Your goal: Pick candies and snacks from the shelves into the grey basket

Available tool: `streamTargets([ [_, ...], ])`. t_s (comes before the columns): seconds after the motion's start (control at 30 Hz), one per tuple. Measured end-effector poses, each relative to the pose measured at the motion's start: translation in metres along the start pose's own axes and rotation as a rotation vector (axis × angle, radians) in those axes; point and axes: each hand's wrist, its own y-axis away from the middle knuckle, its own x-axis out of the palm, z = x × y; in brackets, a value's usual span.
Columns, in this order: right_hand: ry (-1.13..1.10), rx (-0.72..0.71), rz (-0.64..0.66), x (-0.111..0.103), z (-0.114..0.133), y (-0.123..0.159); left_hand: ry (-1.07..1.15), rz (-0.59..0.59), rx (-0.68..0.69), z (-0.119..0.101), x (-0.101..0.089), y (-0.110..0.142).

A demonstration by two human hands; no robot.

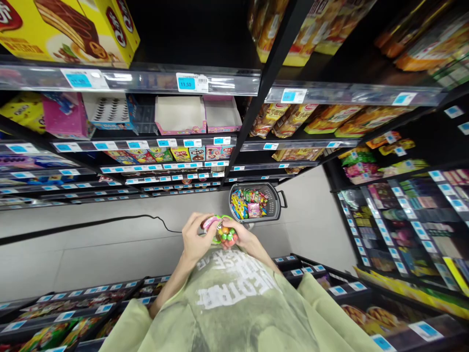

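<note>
Close in front of my body, both hands are closed on small candy packages. My left hand (194, 235) grips a pink and white piece of packaging (211, 223) with a green edge. My right hand (240, 232) wraps around a clear pack of round candies (227, 234) in green, orange and red. The two packages touch or overlap; whether they are one item I cannot tell. Beyond my hands on the floor stands a grey shopping basket (273, 201) with its handle to the right. Colourful wrapped sweets (251, 201) lie inside it.
Ahead rise black shelves with price tags (192, 83), open display boxes (180, 113), small snack boxes (181, 154) and bagged bread (289, 117). More shelves (403, 220) stand to the right, and low racks (73, 313) behind me. A black cable (110, 219) runs in from the left.
</note>
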Motion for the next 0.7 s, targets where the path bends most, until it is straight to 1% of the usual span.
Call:
streamTargets([
  [0.07, 0.041, -0.032, 0.021, 0.000, 0.003, 0.000, 0.043, 0.025, -0.057, 0.001, -0.001, -0.003],
  [0.1, 0.055, -0.051, 0.011, 0.001, 0.006, 0.001, 0.087, 0.062, -0.095, 0.002, -0.002, -0.005],
  [0.2, 0.095, -0.139, -0.108, 0.003, 0.012, 0.005, 0.293, 0.223, -0.236, 0.011, -0.002, -0.009],
  [0.23, 0.112, -0.177, -0.161, 0.003, 0.013, 0.005, 0.343, 0.243, -0.285, 0.015, -0.001, -0.010],
  [0.27, 0.124, -0.222, -0.218, 0.002, 0.014, 0.006, 0.373, 0.237, -0.334, 0.020, 0.000, -0.010],
  [0.37, 0.116, -0.373, -0.362, -0.003, 0.017, 0.006, 0.439, 0.147, -0.483, 0.034, 0.001, -0.009],
  [0.4, 0.107, -0.422, -0.398, -0.004, 0.018, 0.006, 0.487, 0.140, -0.535, 0.038, 0.001, -0.008],
  [0.47, 0.099, -0.500, -0.451, -0.007, 0.020, 0.006, 0.605, 0.183, -0.617, 0.040, 0.000, -0.005],
  [0.53, 0.114, -0.563, -0.508, -0.007, 0.022, 0.006, 0.700, 0.268, -0.654, 0.038, 0.001, -0.001],
  [0.6, 0.133, -0.616, -0.570, -0.006, 0.024, 0.005, 0.773, 0.346, -0.652, 0.032, 0.005, 0.005],
  [0.7, 0.150, -0.651, -0.633, -0.003, 0.025, 0.003, 0.864, 0.402, -0.639, 0.021, 0.016, 0.014],
])
